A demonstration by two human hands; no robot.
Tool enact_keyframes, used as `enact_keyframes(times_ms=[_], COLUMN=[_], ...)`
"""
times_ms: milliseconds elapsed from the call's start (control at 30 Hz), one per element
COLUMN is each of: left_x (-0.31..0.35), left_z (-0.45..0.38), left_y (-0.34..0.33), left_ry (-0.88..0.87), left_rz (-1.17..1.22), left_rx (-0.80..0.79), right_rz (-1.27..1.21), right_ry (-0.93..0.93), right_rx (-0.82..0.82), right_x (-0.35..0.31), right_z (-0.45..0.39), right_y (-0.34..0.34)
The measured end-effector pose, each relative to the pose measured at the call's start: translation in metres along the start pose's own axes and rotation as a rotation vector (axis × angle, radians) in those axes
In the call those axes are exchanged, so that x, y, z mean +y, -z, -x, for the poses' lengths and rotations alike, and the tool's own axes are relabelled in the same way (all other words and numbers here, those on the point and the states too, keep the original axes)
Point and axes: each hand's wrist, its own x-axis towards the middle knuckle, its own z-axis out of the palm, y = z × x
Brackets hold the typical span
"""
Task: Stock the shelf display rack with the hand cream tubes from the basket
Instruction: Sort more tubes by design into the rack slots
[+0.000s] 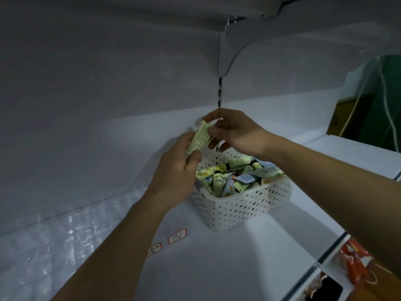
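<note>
step: placing one tube on the shelf | tube [198, 139]: being held above the basket's [238, 205] far-left corner, tilted, near the back wall | left hand [178, 168]: gripping its lower end | right hand [234, 131]: pinching its top | advice: stand it upright, label forward, against the back wall, then release one hand first | basket: holding many tubes

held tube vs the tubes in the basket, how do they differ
The held tube is up above the shelf, gripped by the left hand and right hand; the basket tubes lie untouched in the basket. It stands alone and steeply tilted; they are jumbled. Both carry pale green printed labels.
</note>
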Motion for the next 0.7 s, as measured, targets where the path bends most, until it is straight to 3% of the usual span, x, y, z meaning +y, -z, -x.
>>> enact_keyframes(times_ms=[67,167,233,367,600,700], left_x=[-0.002,-0.005,-0.004,-0.001,0.000,-0.001], left_z=[-0.002,-0.004,-0.005,-0.004,-0.002,-0.003], left_y=[0.005,0.008,0.007,0.004,0.011,0.009], left_ry=[0.028,0.064,0.066,0.066,0.063,0.037], left_rz=[-0.032,0.008,0.021,-0.005,0.074,0.052], left_rx=[0.051,0.068,0.070,0.083,0.103,0.116], right_rz=[0.157,0.719,0.885,1.011,1.212,0.954], right_ry=[-0.070,-0.082,-0.044,0.028,0.105,0.074], right_rx=[-0.004,-0.233,-0.335,-0.354,-0.241,-0.063], right_x=[0.012,0.029,0.036,0.036,0.035,0.033], right_z=[-0.005,-0.004,-0.001,-0.002,-0.002,-0.003], right_y=[-0.006,-0.020,-0.032,-0.045,-0.053,-0.040])
